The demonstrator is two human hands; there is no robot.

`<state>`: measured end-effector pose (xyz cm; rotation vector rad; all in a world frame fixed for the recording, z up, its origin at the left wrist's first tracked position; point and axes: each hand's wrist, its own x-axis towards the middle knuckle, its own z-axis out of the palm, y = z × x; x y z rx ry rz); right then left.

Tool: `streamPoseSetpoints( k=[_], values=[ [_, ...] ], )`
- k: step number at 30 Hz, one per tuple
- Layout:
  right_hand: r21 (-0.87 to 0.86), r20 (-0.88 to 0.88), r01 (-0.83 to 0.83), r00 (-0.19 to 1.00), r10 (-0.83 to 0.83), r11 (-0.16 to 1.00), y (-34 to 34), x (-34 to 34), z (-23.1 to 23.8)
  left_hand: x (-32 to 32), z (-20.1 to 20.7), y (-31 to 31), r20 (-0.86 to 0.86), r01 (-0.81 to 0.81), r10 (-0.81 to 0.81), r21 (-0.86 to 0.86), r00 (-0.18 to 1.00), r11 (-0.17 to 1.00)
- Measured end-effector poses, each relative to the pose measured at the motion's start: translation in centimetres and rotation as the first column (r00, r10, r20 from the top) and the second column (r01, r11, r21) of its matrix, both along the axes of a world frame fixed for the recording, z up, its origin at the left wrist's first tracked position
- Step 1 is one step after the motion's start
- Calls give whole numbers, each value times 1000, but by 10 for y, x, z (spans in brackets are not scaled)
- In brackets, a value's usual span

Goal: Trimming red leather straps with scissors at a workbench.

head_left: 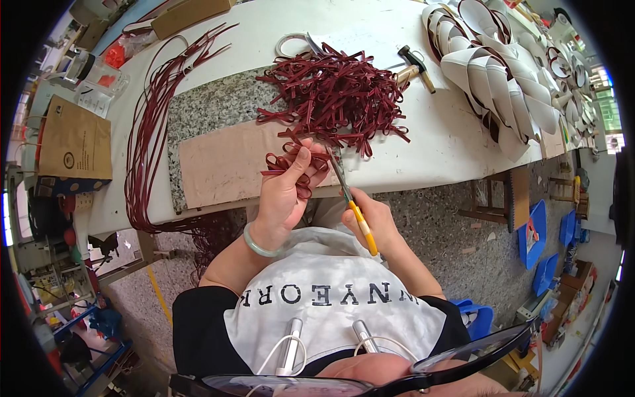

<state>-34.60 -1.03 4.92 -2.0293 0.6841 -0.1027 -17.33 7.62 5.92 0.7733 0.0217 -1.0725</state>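
A cluster of small looped dark red strips (272,163) is pinched in my left hand (281,198), whose wrist carries a pale green bangle (261,243). My right hand (377,218) is wrapped round scissors with yellow handles (361,227). Their blades point up and away, close beside the strips at my left fingertips. Whether the blades touch a strip, I cannot tell. Just beyond both hands lies a big heap of similar dark red loops (337,96), partly on a speckled stone slab (215,99). A flat pinkish board (228,162) rests on the slab's near part.
Long dark red strips (149,142) drape over the table's left side. A hammer (418,69) and a white ring (291,45) lie behind the heap. Stacked curved white pieces (496,92) fill the right. A brown paper bag (74,142) stands left; blue trays (531,235) are on the floor.
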Motion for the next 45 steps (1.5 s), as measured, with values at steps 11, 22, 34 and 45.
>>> streamPoseSetpoints(
  k=[11,22,34,45],
  values=[
    [242,-45,66,997,-57,968,-6,-10,-2,7,1,4,251,267,-309,190,917,945],
    [-25,-60,-49,997,47,999,-4,-9,-15,8,6,18,234,392,-456,273,859,879],
    [-49,-60,-16,998,13,999,-2,-10,-13,9,3,17,211,410,-474,285,855,866],
    [328,40,152,984,-174,932,-1,-13,-18,75,-8,-5,716,13,-236,302,657,953]
  ],
)
